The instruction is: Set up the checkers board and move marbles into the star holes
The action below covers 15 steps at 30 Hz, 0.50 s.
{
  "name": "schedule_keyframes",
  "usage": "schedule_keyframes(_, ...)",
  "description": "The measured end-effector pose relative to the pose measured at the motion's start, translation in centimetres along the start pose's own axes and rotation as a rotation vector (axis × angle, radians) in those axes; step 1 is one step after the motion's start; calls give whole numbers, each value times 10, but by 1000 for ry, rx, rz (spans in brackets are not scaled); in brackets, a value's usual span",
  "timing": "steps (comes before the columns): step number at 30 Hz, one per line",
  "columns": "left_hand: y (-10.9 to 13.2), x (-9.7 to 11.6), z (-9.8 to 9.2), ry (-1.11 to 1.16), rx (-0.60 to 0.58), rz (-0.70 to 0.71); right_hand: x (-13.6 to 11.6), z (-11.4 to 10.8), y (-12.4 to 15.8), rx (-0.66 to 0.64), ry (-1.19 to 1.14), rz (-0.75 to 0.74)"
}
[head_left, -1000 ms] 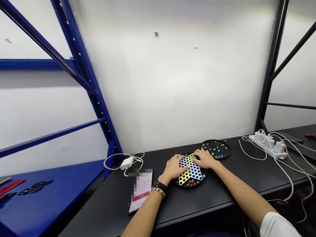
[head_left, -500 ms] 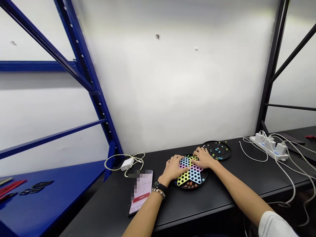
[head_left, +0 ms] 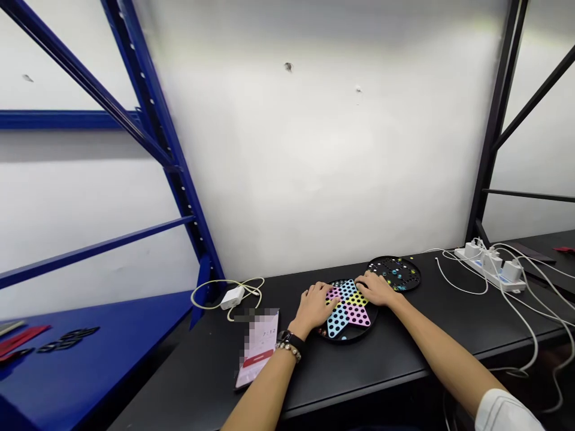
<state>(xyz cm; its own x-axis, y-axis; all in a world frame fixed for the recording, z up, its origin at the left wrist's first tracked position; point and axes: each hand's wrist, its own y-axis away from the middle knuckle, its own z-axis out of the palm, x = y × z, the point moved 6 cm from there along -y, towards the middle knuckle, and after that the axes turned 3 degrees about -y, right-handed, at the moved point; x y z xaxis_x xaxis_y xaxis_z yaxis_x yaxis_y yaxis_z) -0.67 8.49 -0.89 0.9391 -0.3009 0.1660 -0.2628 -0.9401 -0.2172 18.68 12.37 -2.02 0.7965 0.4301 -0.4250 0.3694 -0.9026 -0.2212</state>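
Note:
A round black Chinese checkers board (head_left: 351, 312), with a star of pink, blue and yellow areas full of holes, lies flat on the black table. My left hand (head_left: 314, 306) grips its left side, the thumb resting over the star. At the upper right edge, my right hand (head_left: 375, 288) has its fingers curled on the board. Both hands hide parts of the rim. A few reddish marbles show at the lower left, beside the left hand. Behind the right hand sits a round black tray (head_left: 406, 276) with scattered coloured marbles.
A phone (head_left: 258, 353) lies left of the board, near my left forearm. Behind it are a white charger (head_left: 232, 297) and its looped cable. A power strip (head_left: 489, 269) with plugs and trailing white cables occupies the right side. A blue rack post (head_left: 173, 155) stands left.
The board has turned clockwise between my hands: a blue point now faces lower left, where a yellow one was. The reddish marbles have shifted from the bottom towards my left hand.

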Motion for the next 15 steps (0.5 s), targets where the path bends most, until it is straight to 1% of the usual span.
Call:
schedule_keyframes(5,0,0,0,-9,4,4,-6,9,-4,-55,151,27)
schedule_keyframes(9,0,0,1,-16,4,8,-4,12,-7,-122,188,36)
schedule_keyframes(15,-1,0,3,-14,1,9,-1,14,-9,-149,239,-8)
